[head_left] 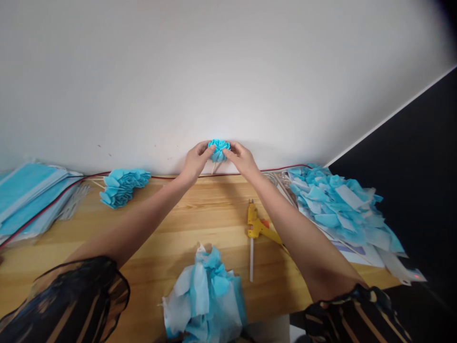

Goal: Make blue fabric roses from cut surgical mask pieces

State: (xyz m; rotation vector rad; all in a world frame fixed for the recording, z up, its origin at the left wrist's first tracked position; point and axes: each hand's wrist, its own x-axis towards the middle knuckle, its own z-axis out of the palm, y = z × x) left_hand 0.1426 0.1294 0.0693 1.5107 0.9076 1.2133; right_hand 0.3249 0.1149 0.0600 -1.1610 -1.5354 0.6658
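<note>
Between both hands is a small blue fabric flower (219,151), its thin wooden stick (214,167) pointing down below the petals. My left hand (197,161) grips the flower's left side, thumb on the petals. From the other side my right hand (243,158) pinches it the same way. The flower is held up in front of the wall, over the table's far edge. Below, near my right forearm, a yellow glue gun (254,224) lies with a white glue stick out of its back. A crumpled heap of blue and white fabric pieces (209,297) sits at the near edge.
Several finished blue flowers (123,186) on sticks lie at left on the wooden table (178,209). Flat blue face masks (32,190) are stacked at far left. A large pile of cut blue pieces (339,205) covers the right side. A red-black cable (164,177) runs along the wall (214,71).
</note>
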